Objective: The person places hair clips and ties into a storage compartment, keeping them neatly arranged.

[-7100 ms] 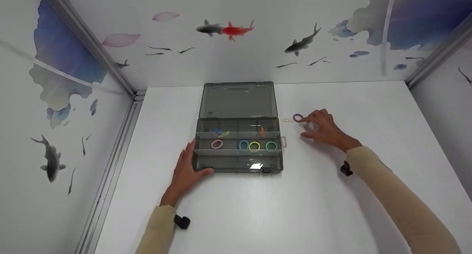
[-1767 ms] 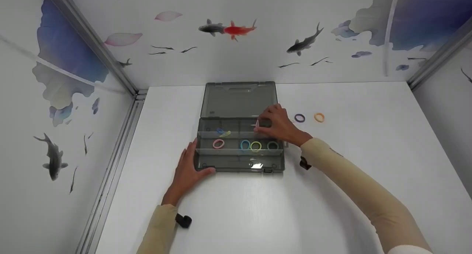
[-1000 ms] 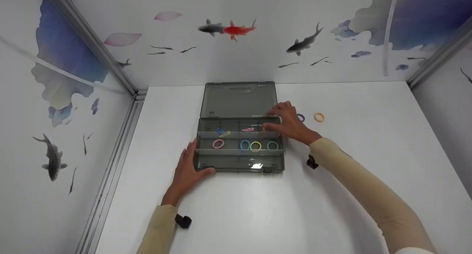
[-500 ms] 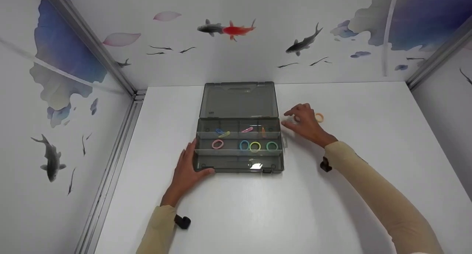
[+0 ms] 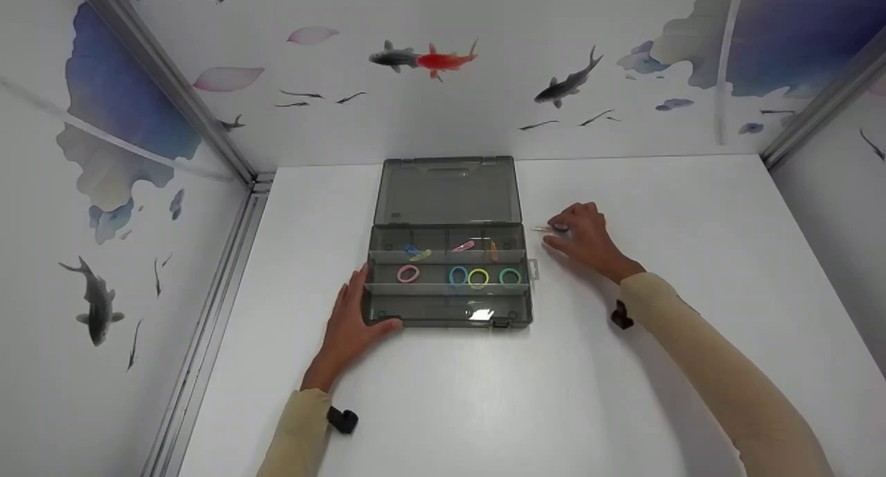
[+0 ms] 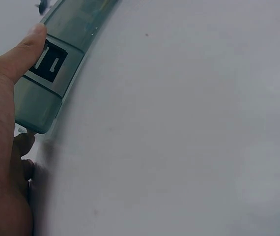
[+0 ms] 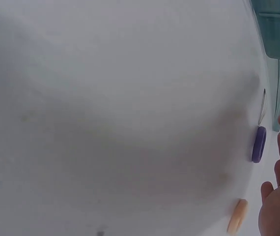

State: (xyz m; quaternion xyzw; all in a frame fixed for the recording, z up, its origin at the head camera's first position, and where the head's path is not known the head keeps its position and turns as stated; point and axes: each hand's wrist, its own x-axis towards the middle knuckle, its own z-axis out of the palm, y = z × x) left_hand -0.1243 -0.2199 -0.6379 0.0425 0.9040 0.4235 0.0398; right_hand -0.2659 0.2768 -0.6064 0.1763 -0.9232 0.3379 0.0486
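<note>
An open grey see-through compartment box (image 5: 450, 304) lies on the table. My left hand (image 5: 349, 331) rests at its front left corner, fingers along the side wall and thumb on the front edge. To the right of the box my right hand (image 5: 585, 241) hovers with thumb and fingertips apart, over a purple ring band (image 7: 259, 144) and a thin pale hair clip (image 5: 540, 228) on the table. The back row holds a blue clip (image 5: 411, 249), a yellow clip (image 5: 421, 255), a pink clip (image 5: 464, 246) and an orange clip (image 5: 493, 250).
The middle row holds a pink ring (image 5: 408, 274), blue ring (image 5: 457, 276), yellow ring (image 5: 478, 278) and green ring (image 5: 509, 277). An orange ring (image 7: 237, 216) lies behind my right hand. The box lid (image 5: 448, 192) lies back toward the white wall (image 5: 443, 117).
The pink clip, pinched in my right hand earlier, now lies in the box's back row. My right hand has moved right, out to the purple ring. The left hand stays put.
</note>
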